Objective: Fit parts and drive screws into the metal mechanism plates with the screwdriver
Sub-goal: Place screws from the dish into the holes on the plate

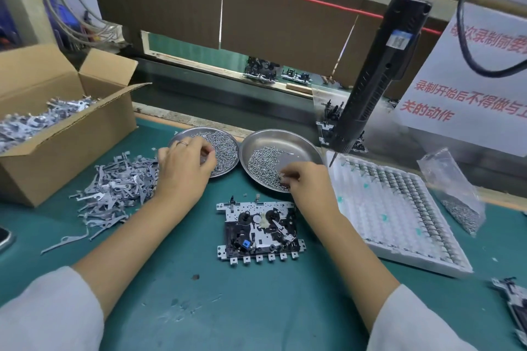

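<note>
A metal mechanism plate (259, 232) with black parts and a small blue piece lies flat on the green mat, between my forearms. My left hand (182, 171) reaches into the left steel dish (231, 139) of small screws, its fingers curled down among them. My right hand (306, 179) is at the near edge of the right steel dish (299, 142), fingertips pinching at the screws there. The black electric screwdriver (376, 71) hangs on its cable at the right, tip down above the white tray's far corner, with no hand on it.
An open cardboard box (57, 134) of stamped metal levers stands at the left, with a loose pile of levers (114, 188) beside it. A white tray (399, 214) of small parts lies at the right, next to a plastic bag of screws (453, 194). Another mechanism (513, 302) sits at the far right edge.
</note>
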`<state>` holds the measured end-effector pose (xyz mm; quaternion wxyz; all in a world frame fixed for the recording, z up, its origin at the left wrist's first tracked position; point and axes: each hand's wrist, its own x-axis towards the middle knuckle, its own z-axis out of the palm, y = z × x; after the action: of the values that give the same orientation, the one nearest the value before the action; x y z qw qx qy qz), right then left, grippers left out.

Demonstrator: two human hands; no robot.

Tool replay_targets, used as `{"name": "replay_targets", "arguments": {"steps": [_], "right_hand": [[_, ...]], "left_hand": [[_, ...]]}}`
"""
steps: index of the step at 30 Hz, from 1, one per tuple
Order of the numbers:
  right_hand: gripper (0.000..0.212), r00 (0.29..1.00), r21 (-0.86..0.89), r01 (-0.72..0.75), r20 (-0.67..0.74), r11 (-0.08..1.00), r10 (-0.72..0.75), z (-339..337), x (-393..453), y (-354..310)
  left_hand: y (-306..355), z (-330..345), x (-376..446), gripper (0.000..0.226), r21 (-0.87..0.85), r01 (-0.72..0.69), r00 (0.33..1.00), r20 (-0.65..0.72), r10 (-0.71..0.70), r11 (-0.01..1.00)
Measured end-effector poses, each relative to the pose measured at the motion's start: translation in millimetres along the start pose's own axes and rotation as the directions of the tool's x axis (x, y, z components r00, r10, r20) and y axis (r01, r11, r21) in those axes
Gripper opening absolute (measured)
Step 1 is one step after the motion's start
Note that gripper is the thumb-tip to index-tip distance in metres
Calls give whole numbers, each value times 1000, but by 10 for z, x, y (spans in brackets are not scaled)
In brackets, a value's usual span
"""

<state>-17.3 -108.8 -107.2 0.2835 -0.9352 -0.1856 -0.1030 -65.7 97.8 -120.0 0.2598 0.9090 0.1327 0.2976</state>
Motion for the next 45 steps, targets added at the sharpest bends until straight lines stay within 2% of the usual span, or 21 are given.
{"name": "replay_targets", "arguments": {"steps": [4,9,10,12,14,15,17,19,24,32,34,37,39,42,43,45], "right_hand": [[16,990,297,-76,-93,952,108,-94,-68,-10],[20,962,614,-173,-61,770,265,-238,-190,-42],[20,956,694,-194,-25,694,292,-266,-234,-75],[20,948,867,-241,113,436,298,-303,-350,-153],[23,946,948,-267,224,175,232,-301,-461,-202],[26,945,956,-279,256,92,203,-298,-504,-215],[24,941,956,-294,289,2,175,-292,-556,-228],[20,940,954,-298,300,-36,164,-295,-575,-243],[18,935,948,-310,318,-70,155,-307,-609,-226],[23,929,946,-323,323,-29,183,-327,-639,-239],[22,928,945,-327,320,5,192,-340,-641,-240],[18,925,932,-345,317,112,208,-370,-644,-232],[13,920,912,-367,326,184,217,-389,-646,-225],[19,907,888,-396,339,235,249,-408,-640,-205],[22,902,881,-406,345,241,260,-409,-638,-196],[24,894,864,-423,350,273,280,-410,-638,-188]], "left_hand": [[181,-82,-94,4,-395,29,998,56,-8,918],[433,-121,-289,15,-601,24,984,153,86,799],[474,-126,-327,17,-645,43,980,177,94,763],[538,-135,-402,22,-708,53,969,207,135,704],[585,-145,-469,27,-744,37,963,206,176,667],[611,-151,-494,29,-765,28,964,192,186,644],[649,-160,-529,32,-798,7,969,154,193,602],[660,-172,-545,33,-806,-14,972,129,199,592],[702,-183,-571,35,-802,-51,969,103,222,595],[711,-183,-588,31,-776,-117,967,54,250,620],[707,-170,-590,31,-762,-152,961,33,273,629],[680,-166,-595,33,-703,-242,945,-15,326,669],[640,-154,-578,33,-583,-412,890,-92,447,700],[577,-93,-567,34,-345,-672,729,-151,668,655],[561,-79,-565,35,-298,-710,695,-149,703,638],[548,-63,-572,37,-267,-728,678,-148,720,631]]}}
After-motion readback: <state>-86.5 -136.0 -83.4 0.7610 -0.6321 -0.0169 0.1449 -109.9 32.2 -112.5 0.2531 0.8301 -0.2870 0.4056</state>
